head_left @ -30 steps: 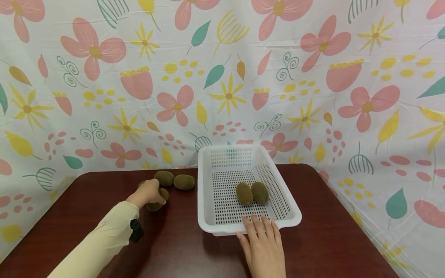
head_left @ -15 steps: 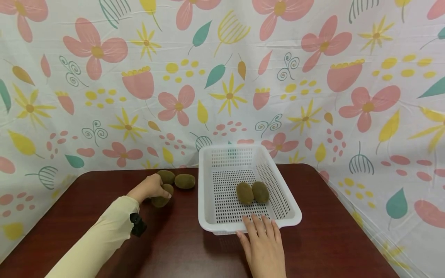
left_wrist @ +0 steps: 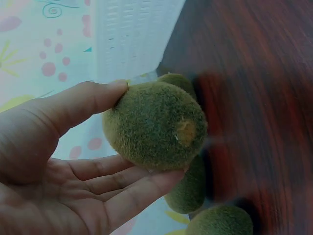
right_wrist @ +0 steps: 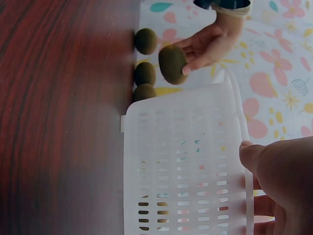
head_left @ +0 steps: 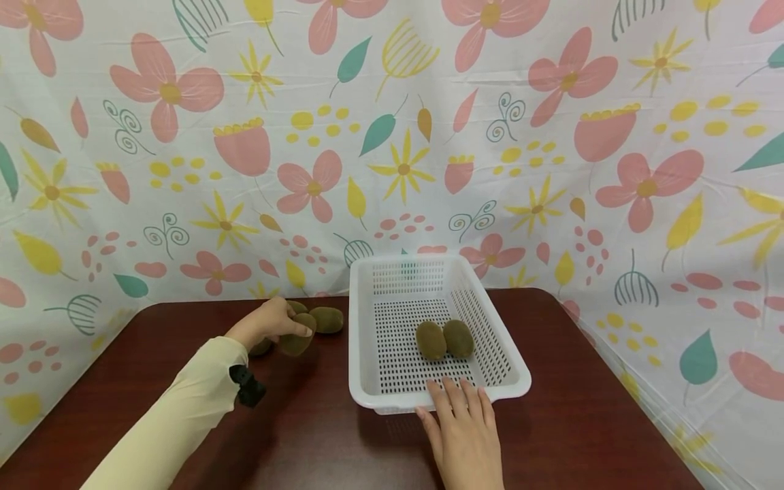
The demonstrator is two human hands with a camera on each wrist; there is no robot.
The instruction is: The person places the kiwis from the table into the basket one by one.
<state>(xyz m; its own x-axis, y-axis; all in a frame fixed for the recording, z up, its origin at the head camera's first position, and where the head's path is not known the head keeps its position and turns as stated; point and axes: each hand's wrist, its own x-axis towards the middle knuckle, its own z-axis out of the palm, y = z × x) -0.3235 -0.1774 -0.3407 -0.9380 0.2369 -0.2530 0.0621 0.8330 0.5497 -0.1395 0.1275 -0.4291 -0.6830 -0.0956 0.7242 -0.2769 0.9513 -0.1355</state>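
Observation:
My left hand holds a brown, fuzzy kiwi between thumb and fingers. In the left wrist view that kiwi shows its stem end, thumb on one side and fingers on the other. The right wrist view shows the held kiwi raised above the table. Three more kiwis lie on the table around the hand, one of them the kiwi beside the basket. My right hand rests on the near rim of a white plastic basket, fingers extended over the edge. Inside sit two kiwis side by side.
The dark red wooden table meets a floral-patterned cloth at its back edge. The basket's left wall stands close to the nearest loose kiwi. A black device is strapped at the left wrist.
The left hand has shifted a little to the right and lifted the kiwi off the table, uncovering another kiwi behind it. The right hand and the basket stay put.

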